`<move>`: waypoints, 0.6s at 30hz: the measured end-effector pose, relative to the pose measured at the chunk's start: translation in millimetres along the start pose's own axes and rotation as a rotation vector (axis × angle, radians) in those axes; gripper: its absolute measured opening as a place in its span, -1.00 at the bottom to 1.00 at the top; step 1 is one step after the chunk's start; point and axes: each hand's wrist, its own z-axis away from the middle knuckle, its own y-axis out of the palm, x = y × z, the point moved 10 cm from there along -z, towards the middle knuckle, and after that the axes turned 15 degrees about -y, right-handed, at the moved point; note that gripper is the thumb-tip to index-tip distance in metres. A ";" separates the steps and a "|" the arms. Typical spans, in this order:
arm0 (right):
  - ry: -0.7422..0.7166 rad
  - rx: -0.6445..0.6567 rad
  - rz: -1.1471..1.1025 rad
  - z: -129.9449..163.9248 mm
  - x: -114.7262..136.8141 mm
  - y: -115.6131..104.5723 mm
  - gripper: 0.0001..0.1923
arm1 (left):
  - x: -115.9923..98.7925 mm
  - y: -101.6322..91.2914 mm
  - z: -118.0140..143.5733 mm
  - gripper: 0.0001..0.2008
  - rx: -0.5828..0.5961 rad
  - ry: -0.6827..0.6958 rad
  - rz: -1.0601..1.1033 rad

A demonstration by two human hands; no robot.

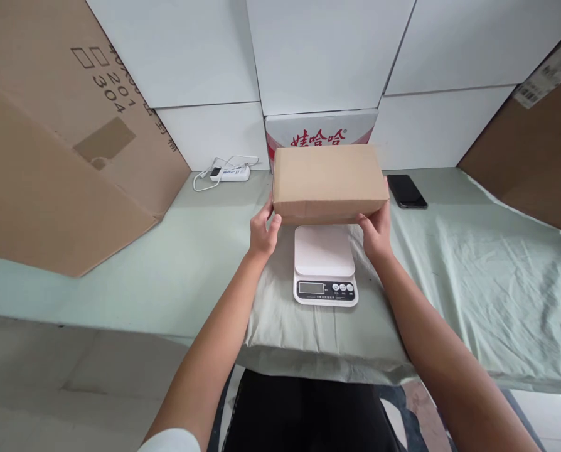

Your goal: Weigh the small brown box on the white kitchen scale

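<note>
A plain brown cardboard box [330,176] is gripped at its two ends between my hands, just behind the kitchen scale. My left hand [265,230] holds its left end, thumb at the front lower corner. On the right end is my right hand [376,227], its thumb against the front face and the other fingers partly hidden behind the box. Close in front lies the white digital kitchen scale [324,260], its platform bare and its display blank. Whether the box touches the cloth is hidden.
A pale green cloth [205,270] covers the table. Behind stands a white carton with red lettering [320,129]. A white power strip with a cable [230,173] lies back left, a black phone [406,191] back right. Large cardboard boxes flank both sides: left [64,157], right [534,144].
</note>
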 end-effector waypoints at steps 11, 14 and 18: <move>0.044 -0.060 0.112 74.9 55.7 -42.8 -0.06 | -18.0 -2.8 93.6 -0.24 0.062 -0.093 0.103; 0.051 -0.044 0.130 75.2 59.5 -39.3 -0.14 | -15.6 -3.1 98.6 -0.23 0.060 -0.142 0.106; 0.078 -0.083 0.135 73.2 55.9 -44.6 -0.20 | -5.7 -4.4 97.0 -0.19 0.053 -0.212 0.117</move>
